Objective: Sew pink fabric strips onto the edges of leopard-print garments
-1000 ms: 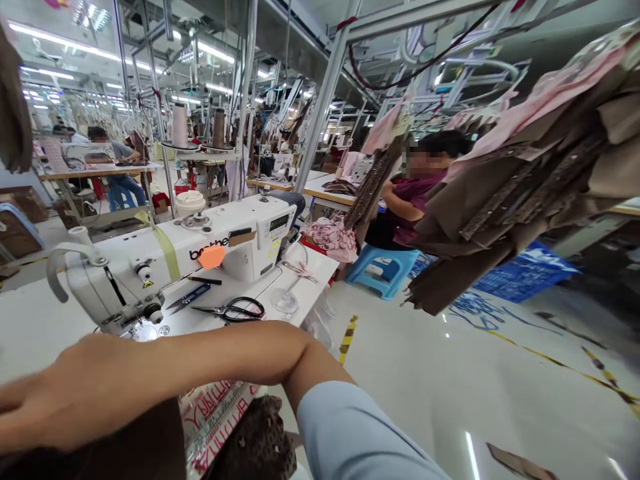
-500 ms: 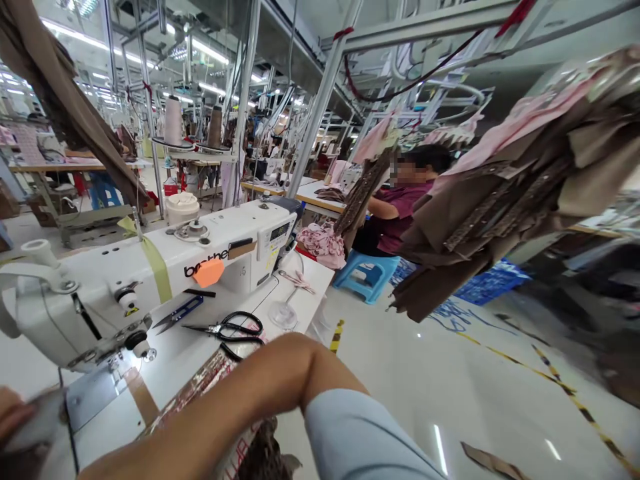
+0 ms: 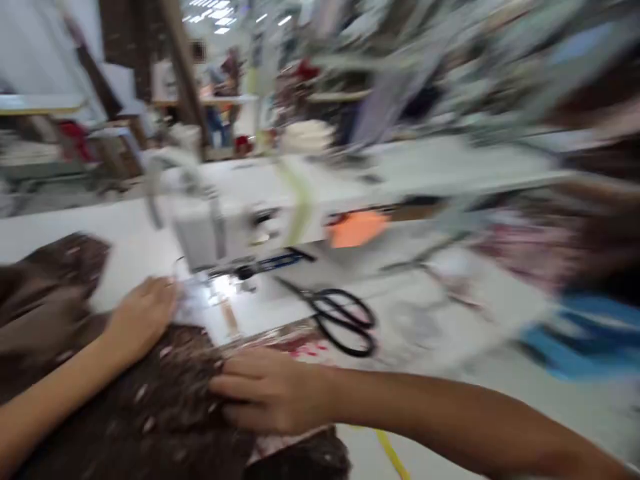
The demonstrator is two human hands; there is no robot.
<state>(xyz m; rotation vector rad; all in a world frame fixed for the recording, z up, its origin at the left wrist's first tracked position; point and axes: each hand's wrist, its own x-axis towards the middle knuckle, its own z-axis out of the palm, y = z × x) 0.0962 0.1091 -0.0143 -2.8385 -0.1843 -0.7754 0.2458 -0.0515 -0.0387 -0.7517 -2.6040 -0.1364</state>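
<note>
Black scissors (image 3: 340,321) lie beyond the right hand (image 3: 273,393).

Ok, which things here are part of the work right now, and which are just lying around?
In use:
left hand and right hand, both on the brown speckled fabric
sewing machine, just beyond it

Lying about:
black-handled scissors
blue-handled snips

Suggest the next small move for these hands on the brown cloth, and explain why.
Probably smooth the brown cloth toward the sewing machine: it looks rumpled, though blurred, and the open right hand lies on it while the left hand rests at its edge.
</note>
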